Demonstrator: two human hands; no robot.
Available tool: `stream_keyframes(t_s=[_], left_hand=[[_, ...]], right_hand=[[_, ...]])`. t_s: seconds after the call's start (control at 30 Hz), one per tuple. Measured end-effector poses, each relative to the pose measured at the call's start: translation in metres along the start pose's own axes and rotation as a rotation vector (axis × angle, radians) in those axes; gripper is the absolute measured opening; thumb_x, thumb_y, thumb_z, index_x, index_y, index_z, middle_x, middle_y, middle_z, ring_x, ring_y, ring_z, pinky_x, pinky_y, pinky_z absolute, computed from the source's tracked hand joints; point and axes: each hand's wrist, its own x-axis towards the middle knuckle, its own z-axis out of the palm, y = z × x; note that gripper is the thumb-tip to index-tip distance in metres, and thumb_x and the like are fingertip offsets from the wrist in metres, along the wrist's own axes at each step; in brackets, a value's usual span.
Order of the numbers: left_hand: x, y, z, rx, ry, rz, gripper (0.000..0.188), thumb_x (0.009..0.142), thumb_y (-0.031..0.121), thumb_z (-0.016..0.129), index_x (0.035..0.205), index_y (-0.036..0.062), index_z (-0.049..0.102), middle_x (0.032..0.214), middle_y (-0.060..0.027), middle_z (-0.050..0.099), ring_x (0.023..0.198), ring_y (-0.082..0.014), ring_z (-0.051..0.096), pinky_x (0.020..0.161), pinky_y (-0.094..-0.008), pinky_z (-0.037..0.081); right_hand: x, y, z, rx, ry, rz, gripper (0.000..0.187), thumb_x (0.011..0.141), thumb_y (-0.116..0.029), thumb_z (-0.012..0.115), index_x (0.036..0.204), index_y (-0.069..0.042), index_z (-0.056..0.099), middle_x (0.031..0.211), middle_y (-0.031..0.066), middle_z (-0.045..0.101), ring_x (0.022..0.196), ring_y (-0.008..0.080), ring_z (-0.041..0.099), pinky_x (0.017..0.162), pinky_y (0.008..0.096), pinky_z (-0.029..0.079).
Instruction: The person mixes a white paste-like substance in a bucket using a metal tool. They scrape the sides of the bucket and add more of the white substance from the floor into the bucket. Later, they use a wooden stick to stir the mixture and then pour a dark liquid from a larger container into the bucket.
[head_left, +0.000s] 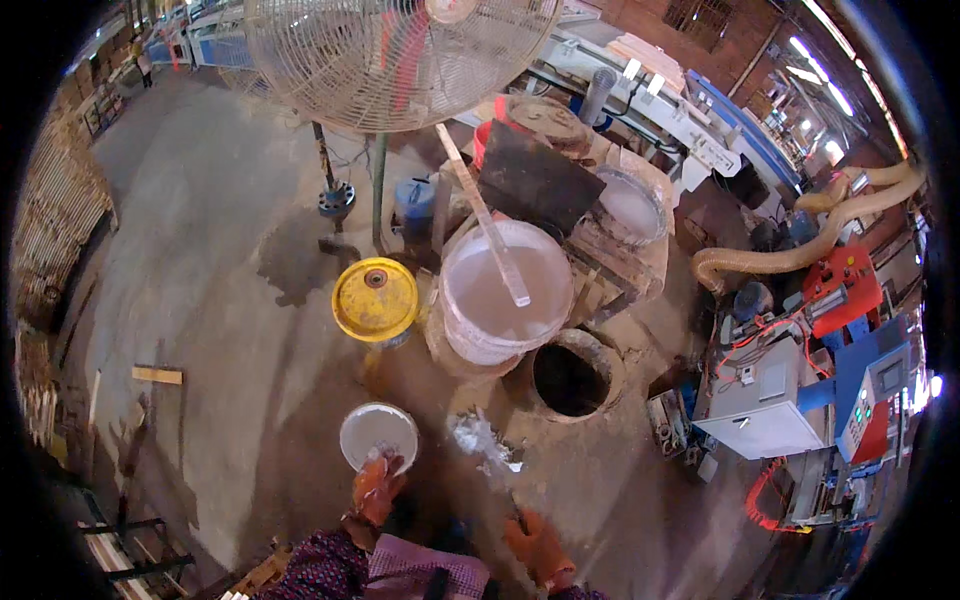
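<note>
Both my hands wear orange gloves. My left hand [376,488] is closed over the near rim of a small white bucket [350,440], with its fingertips inside. Pale material shows in the bottom of that bucket. Lower right of it, my right hand [538,547] has curled fingers around a thin, dark, handle-like piece whose kind I cannot make out. Between and beyond my hands, a whitish smear with white lumps [475,437] lies on the floor. A large white tub [456,318] of pale liquid stands farther off, with a long wooden stick [485,225] leaning in it.
A yellow-lidded bucket [372,302] stands left of the tub, and a dark-mouthed round container [612,385] right of it. A big caged fan [330,60] rises beyond. Machinery with a grey control box [765,420] and a ribbed hose [790,258] fills the right side.
</note>
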Motion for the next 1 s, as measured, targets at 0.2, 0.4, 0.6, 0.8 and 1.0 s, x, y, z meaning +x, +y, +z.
stream_keyframes(t_s=[0.2, 0.4, 0.6, 0.8, 1.0], left_hand=[[0.033, 0.086, -0.016, 0.393, 0.012, 0.195, 0.049, 0.099, 0.033, 0.042, 0.144, 0.0163, 0.033, 0.144, -0.0042, 0.042, 0.130, -0.0251, 0.044, 0.106, -0.0431, 0.037], [0.039, 0.127, 0.011, -0.365, -0.100, 0.045, 0.054, 0.097, 0.035, 0.050, 0.145, 0.0183, 0.033, 0.147, -0.0032, 0.039, 0.132, -0.0261, 0.040, 0.107, -0.0430, 0.035], [0.044, 0.081, 0.025, -0.331, -0.144, 0.159, 0.050, 0.100, 0.037, 0.033, 0.147, 0.0205, 0.028, 0.151, -0.0032, 0.033, 0.135, -0.0276, 0.037, 0.108, -0.0460, 0.033], [0.022, -0.024, 0.101, -0.455, -0.019, 0.272, 0.045, 0.099, 0.034, 0.042, 0.140, 0.0151, 0.040, 0.142, -0.0064, 0.046, 0.126, -0.0292, 0.048, 0.102, -0.0455, 0.042], [0.005, -0.079, 0.296, -0.566, 0.154, 0.094, 0.042, 0.094, 0.033, 0.057, 0.129, 0.0112, 0.049, 0.121, -0.0062, 0.056, 0.118, -0.0288, 0.053, 0.091, -0.0471, 0.049]], right_hand=[[-0.031, 0.010, -0.028, 0.274, 0.109, 0.207, 0.038, 0.087, -0.034, 0.057, 0.112, -0.006, 0.053, 0.095, 0.0124, 0.058, 0.079, 0.0230, 0.058, 0.069, 0.0393, 0.047], [-0.047, 0.039, -0.101, 0.625, 0.220, 0.215, 0.058, 0.090, -0.037, 0.058, 0.137, -0.009, 0.041, 0.125, 0.0116, 0.052, 0.098, 0.0262, 0.057, 0.080, 0.0413, 0.048], [0.030, 0.003, -0.179, -0.138, 0.710, 0.263, 0.031, 0.086, -0.023, 0.060, 0.111, -0.005, 0.064, 0.083, 0.0174, 0.068, 0.077, 0.0257, 0.067, 0.069, 0.0381, 0.052], [0.260, 0.031, -0.345, -0.300, 0.595, -0.486, 0.014, 0.085, -0.016, 0.057, 0.091, -0.004, 0.060, 0.079, 0.0186, 0.066, 0.074, 0.0322, 0.067, 0.065, 0.0426, 0.050], [0.544, 0.034, -0.509, -1.557, 0.359, -0.408, 0.025, 0.084, -0.025, 0.058, 0.099, -0.007, 0.068, 0.093, 0.0152, 0.070, 0.086, 0.0351, 0.067, 0.070, 0.0406, 0.052]])
